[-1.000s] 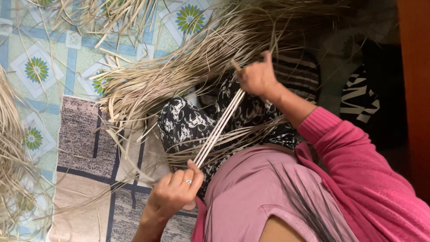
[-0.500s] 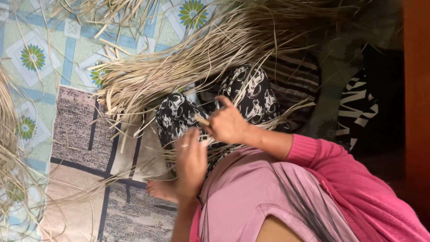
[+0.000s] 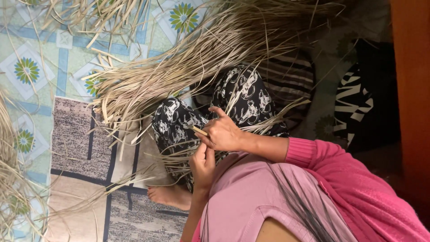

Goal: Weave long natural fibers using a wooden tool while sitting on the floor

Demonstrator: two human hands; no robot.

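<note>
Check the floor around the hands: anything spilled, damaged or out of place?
Nothing looks damaged. Dry straw strips lie loose across the tiled floor and patterned mat, some straying singly. Both hands pinch a short strip.

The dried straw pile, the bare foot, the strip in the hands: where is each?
dried straw pile (image 3: pixel 179 67), head view, mid-heap.
bare foot (image 3: pixel 168 196), head view, its middle.
strip (image 3: pixel 199 131), head view, pale end.
</note>
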